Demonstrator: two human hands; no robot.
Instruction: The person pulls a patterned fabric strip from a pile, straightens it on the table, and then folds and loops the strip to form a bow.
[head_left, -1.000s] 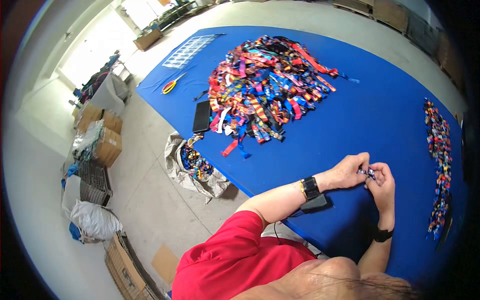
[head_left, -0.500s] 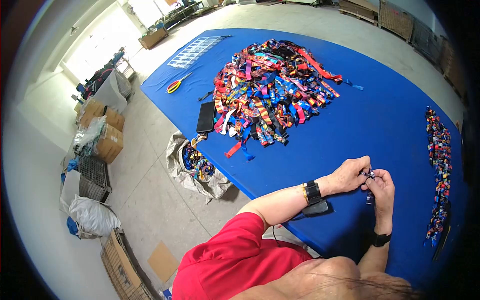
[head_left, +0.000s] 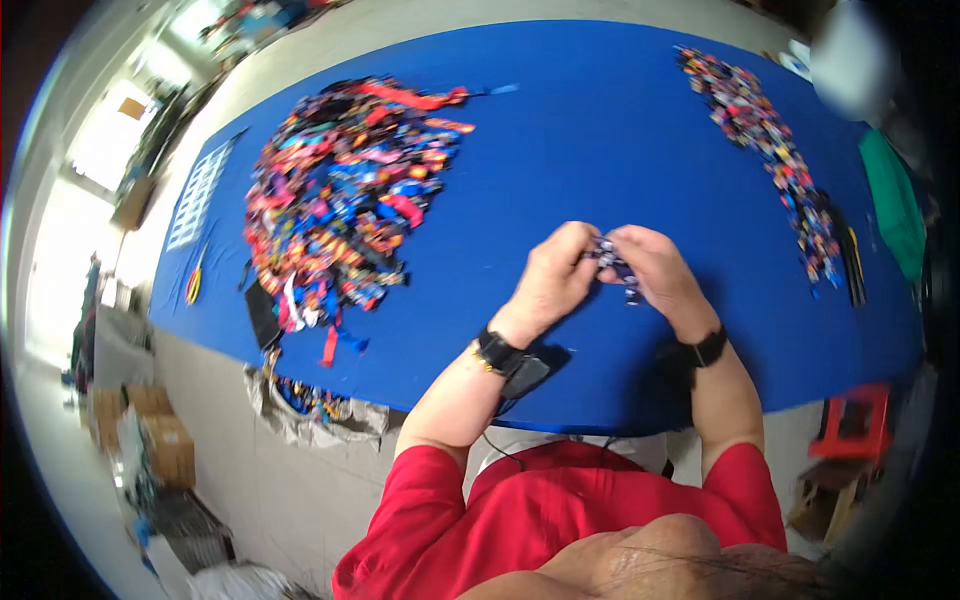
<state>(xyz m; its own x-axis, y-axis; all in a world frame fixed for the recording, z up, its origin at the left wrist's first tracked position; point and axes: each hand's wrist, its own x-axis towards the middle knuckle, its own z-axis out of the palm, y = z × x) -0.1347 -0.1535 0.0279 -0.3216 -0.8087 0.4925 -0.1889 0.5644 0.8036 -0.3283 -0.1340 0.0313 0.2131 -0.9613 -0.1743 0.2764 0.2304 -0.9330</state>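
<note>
Both of my hands are together over the blue table (head_left: 560,110), pinching a short dark patterned ribbon strap (head_left: 613,264) with pale spots. My left hand (head_left: 556,278) has its fingers closed on the strap's left part. On the other side my right hand (head_left: 658,276) pinches it too, and a short end hangs below. My fingertips partly hide how the strap is folded. To the left lies a big tangled heap of multicoloured ribbon straps (head_left: 340,200). A long row of small colourful strap pieces (head_left: 755,140) runs along the right side.
Left of the heap are a white grid rack (head_left: 200,195), yellow-handled scissors (head_left: 194,285) and a black flat object (head_left: 264,315). A sack (head_left: 355,425) of straps stands on the floor below the edge. A red stool (head_left: 855,420) and green object (head_left: 893,205) are at right.
My view has swung to the right, so the heap sits farther left and the row of pieces shows whole. Both hands still hold the strap.
</note>
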